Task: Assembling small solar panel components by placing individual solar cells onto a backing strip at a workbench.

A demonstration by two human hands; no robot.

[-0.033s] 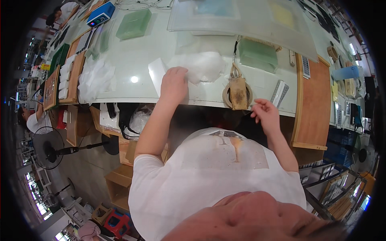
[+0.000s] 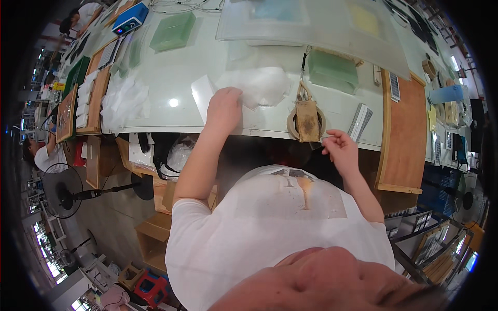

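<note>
My left hand (image 2: 224, 111) is on the table, back upward, against a white sheet (image 2: 203, 97) and a crumpled white cloth (image 2: 265, 87). Its fingers bend down out of sight, so any hold is hidden. Just off the table's front edge is my right hand (image 2: 341, 150), thumb and fingers drawn together in a pinch. A small dark sliver shows by its fingertips, too small to name. Left of that hand, a worn brown block (image 2: 309, 121) lies over a tape roll (image 2: 292, 122) at the edge.
Green glass stacks (image 2: 332, 71) (image 2: 173, 31) stand on the table (image 2: 171, 78). A translucent panel (image 2: 311, 26) overhangs the back. Wooden trays (image 2: 404, 132) (image 2: 98, 96) flank me. White cloths (image 2: 124, 103) lie at left; a striped strip (image 2: 360, 122) lies at right. A fan (image 2: 63, 192) stands behind left.
My right hand has shifted slightly left and down, and the dark sliver by its fingertips shows at a different place. My left hand has hardly moved.
</note>
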